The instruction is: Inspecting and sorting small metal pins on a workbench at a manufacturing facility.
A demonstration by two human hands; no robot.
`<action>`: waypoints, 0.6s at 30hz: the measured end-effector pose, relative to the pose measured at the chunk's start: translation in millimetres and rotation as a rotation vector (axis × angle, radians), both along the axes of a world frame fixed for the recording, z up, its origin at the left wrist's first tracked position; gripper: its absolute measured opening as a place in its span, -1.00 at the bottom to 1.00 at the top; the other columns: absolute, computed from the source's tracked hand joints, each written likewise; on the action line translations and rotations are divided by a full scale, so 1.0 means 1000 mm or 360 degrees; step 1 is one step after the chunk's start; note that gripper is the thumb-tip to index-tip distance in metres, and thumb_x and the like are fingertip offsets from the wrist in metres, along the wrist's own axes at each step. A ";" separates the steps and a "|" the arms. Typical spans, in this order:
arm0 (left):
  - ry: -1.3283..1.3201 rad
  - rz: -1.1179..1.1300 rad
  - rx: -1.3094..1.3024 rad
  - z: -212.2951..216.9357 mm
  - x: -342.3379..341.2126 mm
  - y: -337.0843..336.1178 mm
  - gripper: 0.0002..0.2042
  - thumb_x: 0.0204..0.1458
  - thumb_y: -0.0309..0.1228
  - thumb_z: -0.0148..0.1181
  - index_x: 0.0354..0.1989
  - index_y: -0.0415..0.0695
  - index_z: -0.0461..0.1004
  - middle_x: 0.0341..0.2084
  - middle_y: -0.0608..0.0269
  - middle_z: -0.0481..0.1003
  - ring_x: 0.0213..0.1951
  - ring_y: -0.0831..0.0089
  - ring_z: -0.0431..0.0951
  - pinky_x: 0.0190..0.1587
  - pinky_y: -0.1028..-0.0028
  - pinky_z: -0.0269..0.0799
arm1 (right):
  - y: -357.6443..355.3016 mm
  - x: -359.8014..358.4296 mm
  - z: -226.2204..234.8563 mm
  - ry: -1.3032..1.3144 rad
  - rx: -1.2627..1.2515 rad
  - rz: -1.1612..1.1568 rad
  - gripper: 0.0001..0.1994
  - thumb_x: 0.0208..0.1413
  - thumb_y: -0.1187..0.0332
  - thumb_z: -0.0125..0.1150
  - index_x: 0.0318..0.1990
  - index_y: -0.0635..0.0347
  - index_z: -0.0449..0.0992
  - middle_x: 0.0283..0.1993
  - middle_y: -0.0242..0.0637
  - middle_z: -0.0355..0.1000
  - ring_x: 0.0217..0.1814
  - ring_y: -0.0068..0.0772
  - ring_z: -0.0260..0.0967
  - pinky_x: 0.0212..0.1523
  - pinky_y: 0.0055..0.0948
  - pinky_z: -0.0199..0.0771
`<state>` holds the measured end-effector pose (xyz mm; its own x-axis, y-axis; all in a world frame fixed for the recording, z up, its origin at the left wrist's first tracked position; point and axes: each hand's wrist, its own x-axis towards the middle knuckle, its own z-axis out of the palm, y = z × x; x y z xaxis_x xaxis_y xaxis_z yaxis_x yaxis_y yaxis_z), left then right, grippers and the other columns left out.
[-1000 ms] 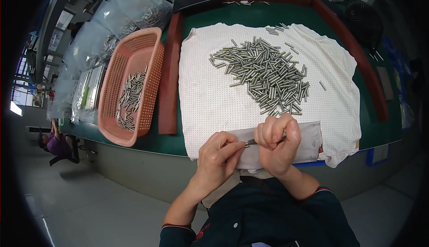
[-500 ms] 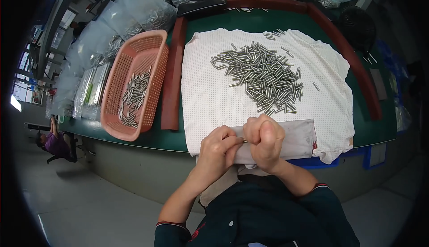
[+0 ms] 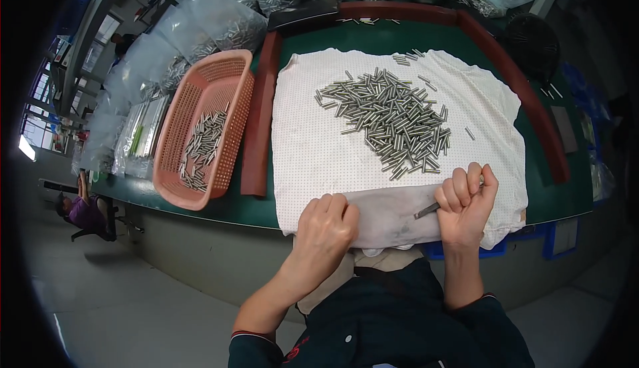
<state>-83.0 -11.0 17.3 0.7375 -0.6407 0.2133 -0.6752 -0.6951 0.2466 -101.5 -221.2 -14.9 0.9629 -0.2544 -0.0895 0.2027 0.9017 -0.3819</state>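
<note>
a green worktable (image 3: 319,38) edged with a dark red rail (image 3: 526,95) fills the scene, seen from above the worker's head. across it lies a white dotted cloth (image 3: 319,148), its near edge folded over and greyed with dirt. a heap of short metal pins (image 3: 389,118) sits on the far right part of the cloth, well apart from both hands. to the left, beyond a red bar (image 3: 256,118), a pink plastic basket (image 3: 226,81) holds a smaller batch of the same pins, and clear bags (image 3: 219,21) of parts line the table's far side. at the near edge of the cloth the person's left hand (image 3: 326,225) rests knuckles-up on the soiled fold, fingers curled under; what it holds, if anything, cannot be told. the right hand (image 3: 466,205) is closed into a tight fist around a thin metal pin (image 3: 427,210), whose dark end juts out toward the left hand, just above the cloth. the two hands are near each other but not touching. dark sleeves frame the lower edge.
</note>
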 end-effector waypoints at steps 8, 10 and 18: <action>0.1672 0.0514 -0.1437 -0.003 0.018 0.018 -0.88 -0.11 -0.52 0.15 -0.44 -0.27 0.35 -0.58 0.27 0.43 -0.53 0.56 0.44 -0.49 0.60 0.36 | 0.000 -0.001 0.000 0.0080 0.0054 0.0004 -0.62 0.19 0.17 -0.37 -0.68 0.03 0.04 -0.80 -0.52 -0.14 -0.81 -0.66 -0.31 -0.77 -0.62 -0.25; 0.1905 0.0549 -0.1687 -0.003 0.023 0.022 -0.90 -0.05 -0.52 0.10 -0.37 -0.28 0.38 -0.56 0.35 0.42 -0.52 0.62 0.41 -0.43 0.61 0.37 | -0.001 -0.002 0.001 0.0090 0.0048 -0.0012 -0.62 0.19 0.17 -0.37 -0.68 0.03 0.04 -0.80 -0.52 -0.14 -0.81 -0.66 -0.31 -0.77 -0.62 -0.25; 0.2568 0.0497 -0.2364 -0.014 0.028 0.031 -0.74 0.04 -0.47 -0.02 -0.13 -0.36 0.32 -0.33 0.11 0.43 -0.35 0.50 0.44 -0.27 0.61 0.39 | 0.001 0.000 0.002 0.0077 0.0047 -0.0011 -0.63 0.18 0.18 -0.37 -0.68 0.03 0.03 -0.80 -0.52 -0.15 -0.81 -0.66 -0.33 -0.77 -0.61 -0.26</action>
<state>-55.1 20.2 2.8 0.7528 -0.5034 -0.4242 0.6478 0.4520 0.6132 -101.8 -220.1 -12.6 0.9555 -0.2579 -0.1433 0.1913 0.9112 -0.3648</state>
